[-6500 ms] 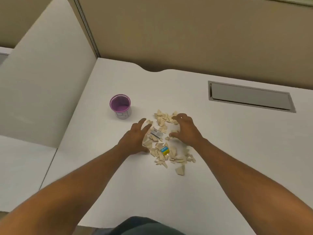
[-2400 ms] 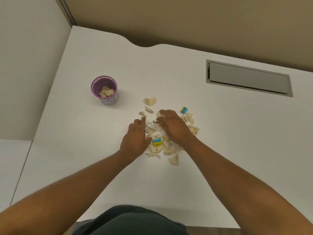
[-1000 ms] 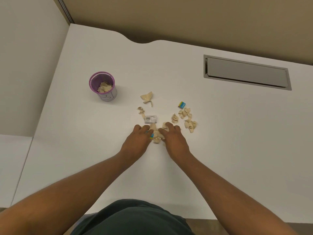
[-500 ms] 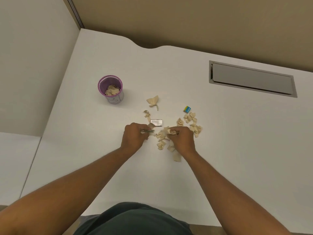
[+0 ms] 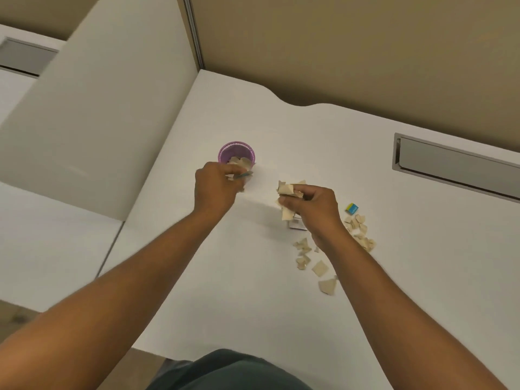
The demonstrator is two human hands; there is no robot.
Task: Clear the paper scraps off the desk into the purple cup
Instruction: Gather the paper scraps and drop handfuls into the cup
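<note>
Both hands grip bunched paper scraps — the left hand (image 5: 215, 187) at the rim of the purple cup (image 5: 235, 152) near the desk's (image 5: 225, 291) left edge, the right hand (image 5: 312, 205) trailing — and loose pieces poking from either fist could spill short of the cup.

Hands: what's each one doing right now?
Left hand: closed on scraps, at the cup.
Right hand: closed on scraps, above the desk.
</note>
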